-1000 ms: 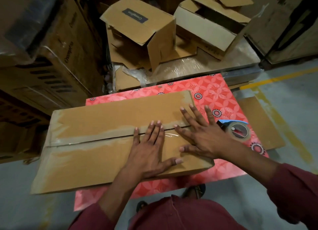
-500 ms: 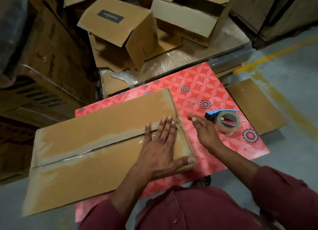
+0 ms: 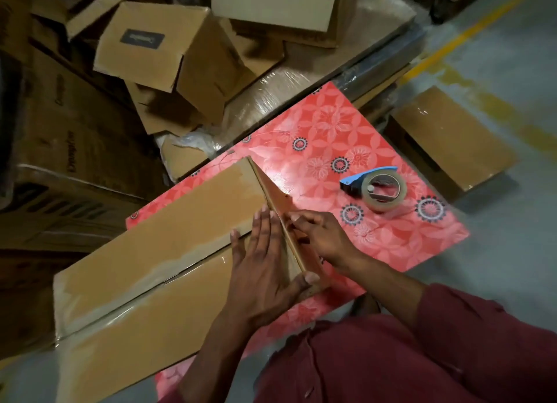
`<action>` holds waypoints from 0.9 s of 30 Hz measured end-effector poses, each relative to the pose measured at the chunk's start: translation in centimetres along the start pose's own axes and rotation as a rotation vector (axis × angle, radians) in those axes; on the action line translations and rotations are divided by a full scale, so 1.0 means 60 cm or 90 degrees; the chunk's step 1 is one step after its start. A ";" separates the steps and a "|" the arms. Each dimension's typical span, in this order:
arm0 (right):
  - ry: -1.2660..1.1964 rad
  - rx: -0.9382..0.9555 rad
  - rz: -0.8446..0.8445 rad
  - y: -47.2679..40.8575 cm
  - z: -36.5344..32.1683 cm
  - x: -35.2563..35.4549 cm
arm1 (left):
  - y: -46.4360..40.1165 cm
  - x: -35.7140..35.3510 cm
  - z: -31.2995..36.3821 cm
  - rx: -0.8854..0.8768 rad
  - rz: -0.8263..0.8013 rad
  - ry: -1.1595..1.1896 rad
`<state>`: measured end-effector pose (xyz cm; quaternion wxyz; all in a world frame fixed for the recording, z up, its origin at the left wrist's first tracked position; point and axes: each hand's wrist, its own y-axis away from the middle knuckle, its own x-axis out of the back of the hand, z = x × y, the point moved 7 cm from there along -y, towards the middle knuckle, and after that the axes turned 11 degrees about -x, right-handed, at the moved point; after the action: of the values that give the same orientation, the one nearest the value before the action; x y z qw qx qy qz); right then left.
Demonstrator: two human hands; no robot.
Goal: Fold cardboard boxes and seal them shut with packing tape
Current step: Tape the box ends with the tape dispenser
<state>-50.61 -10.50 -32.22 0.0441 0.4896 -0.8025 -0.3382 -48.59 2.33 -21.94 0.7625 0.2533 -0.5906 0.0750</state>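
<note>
Left fingers flat on box top, right fingers against its end edge.

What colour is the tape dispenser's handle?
Blue, on the tape dispenser; seen in the head view.
</note>
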 end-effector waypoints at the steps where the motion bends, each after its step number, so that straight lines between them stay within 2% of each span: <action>1: 0.016 0.006 -0.002 -0.001 0.002 0.000 | -0.004 -0.002 0.001 0.001 0.001 0.001; 9: 0.145 0.072 0.021 0.002 0.015 -0.017 | -0.008 -0.016 -0.001 -0.007 -0.029 0.003; 15: 0.103 0.101 0.022 0.011 0.004 -0.026 | -0.010 -0.011 0.011 0.062 -0.017 -0.042; 18: 0.141 0.090 -0.023 0.003 0.000 -0.041 | -0.010 -0.006 0.019 0.100 0.046 -0.065; 22: 0.169 0.124 -0.006 -0.004 -0.050 -0.016 | 0.022 0.006 0.006 0.164 0.153 -0.021; 27: 0.330 0.245 -0.047 -0.040 -0.174 -0.062 | 0.094 0.026 -0.049 0.352 0.388 0.029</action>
<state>-42.65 -13.38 -24.66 0.1418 0.5874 -0.7954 -0.0458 -47.92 8.31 -19.29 0.6216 0.2606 -0.5791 0.4586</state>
